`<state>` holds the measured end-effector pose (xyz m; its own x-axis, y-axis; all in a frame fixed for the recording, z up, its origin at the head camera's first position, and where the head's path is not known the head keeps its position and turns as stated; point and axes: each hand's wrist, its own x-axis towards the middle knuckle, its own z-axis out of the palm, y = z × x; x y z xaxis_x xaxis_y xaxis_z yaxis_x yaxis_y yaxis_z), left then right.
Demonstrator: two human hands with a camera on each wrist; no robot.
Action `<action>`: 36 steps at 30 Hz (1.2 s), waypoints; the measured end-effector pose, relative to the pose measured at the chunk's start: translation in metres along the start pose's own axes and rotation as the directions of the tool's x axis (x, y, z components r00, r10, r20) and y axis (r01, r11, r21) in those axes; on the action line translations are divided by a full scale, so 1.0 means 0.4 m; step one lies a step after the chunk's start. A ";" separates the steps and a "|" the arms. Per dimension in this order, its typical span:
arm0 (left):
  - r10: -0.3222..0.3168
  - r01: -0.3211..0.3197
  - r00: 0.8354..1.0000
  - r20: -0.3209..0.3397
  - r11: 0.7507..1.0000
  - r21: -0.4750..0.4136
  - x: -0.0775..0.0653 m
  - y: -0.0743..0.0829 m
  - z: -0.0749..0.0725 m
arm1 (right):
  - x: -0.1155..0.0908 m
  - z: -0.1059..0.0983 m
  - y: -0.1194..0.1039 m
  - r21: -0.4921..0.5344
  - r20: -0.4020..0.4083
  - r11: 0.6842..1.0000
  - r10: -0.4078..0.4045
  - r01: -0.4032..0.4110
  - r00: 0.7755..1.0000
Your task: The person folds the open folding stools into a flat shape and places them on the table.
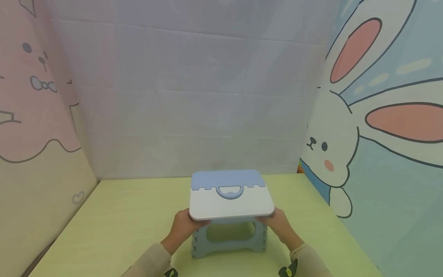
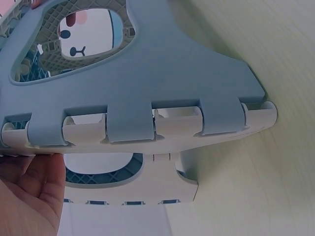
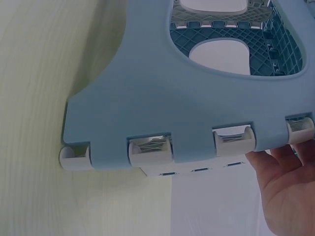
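An unfolded folding step stool (image 1: 231, 204) with a blue-and-white top is upright at the near middle of the table, its carry handle (image 1: 230, 192) lying flat in the top. At the stool's left side, just under the top, my left hand (image 1: 183, 227) grips it. My right hand (image 1: 279, 227) holds the opposite side at about the same height. Each wrist view shows a blue leg panel (image 2: 162, 69) hinged to white side parts, with fingers against the side. Some fingertips are hidden behind the stool. Whether its feet bear fully on the table, I cannot tell.
The pale yellow-green table (image 1: 138, 207) extends around the stool. A whitish sheet (image 1: 200, 96) hangs behind it. Cartoon-printed walls stand on both sides, with a rabbit (image 1: 332, 154) on the right one.
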<state>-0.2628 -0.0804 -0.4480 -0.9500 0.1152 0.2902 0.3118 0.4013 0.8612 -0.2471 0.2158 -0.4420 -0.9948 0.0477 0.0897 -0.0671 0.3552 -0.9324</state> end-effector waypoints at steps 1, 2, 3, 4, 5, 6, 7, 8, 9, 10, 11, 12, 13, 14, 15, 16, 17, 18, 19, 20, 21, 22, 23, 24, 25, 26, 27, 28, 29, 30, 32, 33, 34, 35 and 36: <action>0.006 -0.006 1.000 0.001 1.000 0.001 -0.001 0.000 -0.001 | -0.001 0.000 0.000 -0.003 0.000 1.000 0.003 -0.003 1.000; 0.007 -0.007 1.000 -0.001 1.000 0.001 -0.001 0.001 -0.002 | -0.001 0.000 0.000 -0.008 -0.001 1.000 0.009 -0.009 1.000; 0.013 -0.013 1.000 -0.001 1.000 0.005 -0.002 0.001 -0.003 | -0.002 0.001 0.000 -0.012 -0.003 1.000 0.013 -0.013 1.000; 0.011 -0.011 1.000 -0.002 1.000 0.007 -0.003 0.001 -0.003 | -0.002 0.001 0.000 -0.015 -0.005 1.000 0.017 -0.017 1.000; 0.010 -0.010 1.000 -0.001 1.000 0.006 -0.003 0.000 -0.003 | -0.003 0.001 0.000 -0.018 -0.008 1.000 0.021 -0.021 1.000; 0.009 -0.009 1.000 -0.001 1.000 0.007 -0.004 0.000 -0.003 | -0.003 0.002 0.000 -0.018 -0.009 1.000 0.024 -0.024 1.000; 0.005 -0.005 1.000 -0.002 1.000 0.006 -0.004 0.000 -0.004 | -0.003 0.002 0.000 -0.017 -0.008 1.000 0.024 -0.024 1.000; -0.002 0.002 1.000 -0.003 1.000 0.006 -0.004 0.000 -0.004 | -0.003 0.003 0.000 -0.016 -0.007 1.000 0.024 -0.024 1.000; 0.000 0.000 1.000 -0.001 1.000 0.006 -0.005 0.000 -0.005 | -0.003 0.004 0.000 -0.014 -0.006 1.000 0.023 -0.023 1.000; -0.008 0.008 1.000 -0.002 1.000 0.005 -0.005 0.000 -0.005 | -0.003 0.004 -0.001 -0.012 -0.006 1.000 0.022 -0.022 1.000; -0.011 0.011 1.000 -0.002 1.000 0.005 -0.005 -0.001 -0.005 | -0.003 0.005 -0.001 -0.011 -0.006 1.000 0.021 -0.021 1.000; -0.013 0.013 1.000 -0.002 1.000 0.002 -0.005 0.000 -0.006 | -0.003 0.005 -0.001 -0.007 -0.006 1.000 0.018 -0.018 1.000; -0.015 0.015 1.000 -0.002 1.000 -0.001 -0.005 0.000 -0.006 | -0.003 0.005 0.000 -0.007 -0.006 1.000 0.014 -0.015 1.000; -0.015 0.015 1.000 0.001 1.000 -0.003 -0.005 0.000 -0.006 | -0.003 0.005 0.000 -0.004 -0.008 1.000 0.013 -0.013 1.000; -0.015 0.015 1.000 0.002 1.000 -0.005 -0.005 0.000 -0.005 | -0.003 0.005 0.001 -0.003 -0.010 1.000 0.012 -0.012 1.000; -0.022 0.022 1.000 0.001 1.000 -0.005 -0.005 -0.001 -0.005 | -0.003 0.005 0.001 -0.003 -0.011 1.000 0.012 -0.012 1.000; -0.024 0.024 1.000 0.002 1.000 -0.006 -0.005 -0.002 -0.005 | -0.003 0.006 0.001 -0.001 -0.010 1.000 0.012 -0.012 1.000; -0.025 0.025 1.000 0.004 1.000 -0.008 -0.005 -0.002 -0.005 | -0.003 0.006 0.001 -0.002 -0.009 1.000 0.015 -0.015 1.000; -0.027 0.027 1.000 0.003 1.000 -0.004 -0.005 -0.002 -0.005 | -0.002 0.006 0.001 -0.004 -0.007 1.000 0.017 -0.017 1.000; -0.028 0.028 1.000 0.002 1.000 -0.001 -0.005 -0.003 -0.005 | -0.002 0.006 0.000 -0.004 -0.008 1.000 0.022 -0.022 1.000; -0.024 0.024 1.000 0.001 1.000 0.004 -0.005 -0.004 -0.005 | -0.002 0.006 0.000 -0.006 -0.007 1.000 0.025 -0.025 1.000; -0.019 0.019 1.000 0.001 1.000 0.008 -0.004 -0.005 -0.005 | -0.002 0.006 0.000 -0.008 -0.007 1.000 0.025 -0.025 1.000; -0.013 0.013 1.000 0.000 1.000 0.011 -0.003 -0.005 -0.006 | -0.001 0.005 -0.001 -0.010 -0.007 1.000 0.025 -0.025 1.000; -0.004 0.004 1.000 0.000 1.000 0.011 -0.002 -0.006 -0.005 | -0.001 0.004 -0.001 -0.012 -0.008 1.000 0.021 -0.021 1.000; 0.004 -0.004 1.000 -0.001 1.000 0.014 0.000 -0.006 -0.005 | -0.001 0.003 -0.002 -0.015 -0.007 1.000 0.013 -0.013 1.000; 0.012 -0.012 1.000 0.000 1.000 0.013 0.000 -0.006 -0.005 | -0.001 0.002 -0.002 -0.017 -0.008 1.000 0.010 -0.011 1.000; 0.021 -0.021 1.000 0.001 1.000 0.014 0.001 -0.006 -0.005 | -0.001 0.001 -0.002 -0.018 -0.009 1.000 0.008 -0.008 1.000; 0.024 -0.024 1.000 0.003 1.000 0.010 0.002 -0.005 -0.005 | -0.001 0.001 -0.003 -0.021 -0.011 1.000 0.008 -0.008 1.000; 0.026 -0.026 1.000 0.004 1.000 0.006 0.002 -0.004 -0.005 | -0.002 0.000 -0.003 -0.023 -0.010 1.000 0.004 -0.005 1.000; 0.027 -0.027 1.000 0.005 1.000 -0.002 0.002 -0.004 -0.005 | -0.001 0.000 -0.004 -0.023 -0.012 1.000 0.005 -0.006 1.000; 0.027 -0.027 1.000 0.008 1.000 -0.009 0.002 -0.003 -0.005 | -0.001 0.000 -0.004 -0.022 -0.016 1.000 0.014 -0.014 1.000; 0.027 -0.027 1.000 0.010 1.000 -0.013 0.002 -0.002 -0.005 | -0.001 -0.001 -0.004 -0.025 -0.015 1.000 0.013 -0.014 1.000; 0.025 -0.025 1.000 0.011 0.999 -0.020 0.002 -0.002 -0.005 | 0.000 -0.001 -0.004 -0.028 -0.014 1.000 0.011 -0.012 1.000; 0.025 -0.025 1.000 0.012 0.999 -0.022 0.002 -0.002 -0.005 | 0.000 -0.002 -0.003 -0.030 -0.013 1.000 0.010 -0.010 1.000; 0.026 -0.026 1.000 0.014 0.999 -0.023 0.002 -0.003 -0.005 | 0.000 -0.001 -0.003 -0.032 -0.014 0.999 0.011 -0.012 1.000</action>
<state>-0.2641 -0.0826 -0.4478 -0.9416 0.1385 0.3070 0.3368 0.3776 0.8625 -0.2471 0.2159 -0.4407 -0.9944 0.0648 0.0839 -0.0528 0.3842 -0.9217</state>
